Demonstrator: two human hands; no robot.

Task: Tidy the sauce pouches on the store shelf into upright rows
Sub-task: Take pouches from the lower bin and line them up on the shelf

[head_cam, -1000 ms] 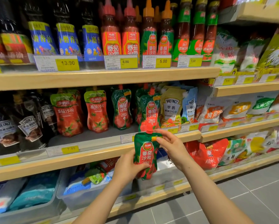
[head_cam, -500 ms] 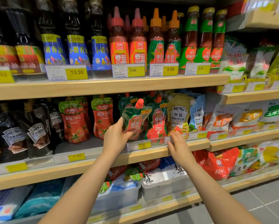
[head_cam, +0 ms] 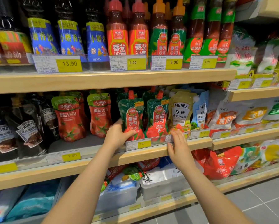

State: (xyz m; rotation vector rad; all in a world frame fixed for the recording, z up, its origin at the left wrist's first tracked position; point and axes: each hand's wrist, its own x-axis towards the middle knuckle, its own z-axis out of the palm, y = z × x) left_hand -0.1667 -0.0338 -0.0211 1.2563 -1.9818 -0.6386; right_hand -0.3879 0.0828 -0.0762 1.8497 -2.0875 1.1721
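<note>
Green pouch (head_cam: 131, 115) (left-hand (head_cam: 117, 136) grip) beside its twin (head_cam: 157, 118).

A shop, probably a supermarket: wooden shelves (head_cam: 113, 80) of sauce bottles (head_cam: 117, 29) with yellow price tags (head_cam: 68, 63).

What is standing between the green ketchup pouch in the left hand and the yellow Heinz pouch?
In the head view, one more upright green ketchup pouch with a red cap stands between them.
</note>
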